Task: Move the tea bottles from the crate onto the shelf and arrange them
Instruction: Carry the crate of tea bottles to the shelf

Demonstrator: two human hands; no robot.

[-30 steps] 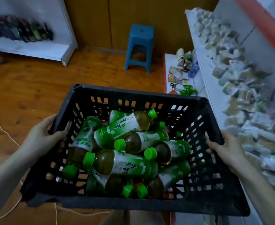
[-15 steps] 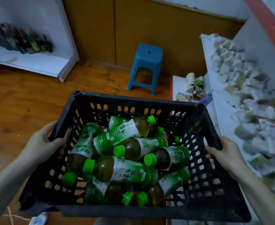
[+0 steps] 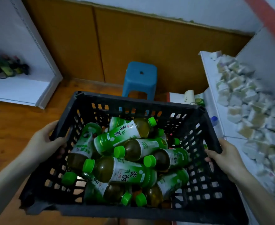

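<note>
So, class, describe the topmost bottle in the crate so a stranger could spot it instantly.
Start at the black crate of tea bottles. Near its far wall, one bottle lies atop the pile. Its green cap points right, farther back than any other cap.

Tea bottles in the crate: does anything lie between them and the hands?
Nothing covers the tea bottles; the crate is open on top. But the left hand and right hand both grip its side walls.

crate [image 3: 133, 103] carried fwd twd back wall, far rim now overlaps blue stool [image 3: 140, 75] legs
</note>
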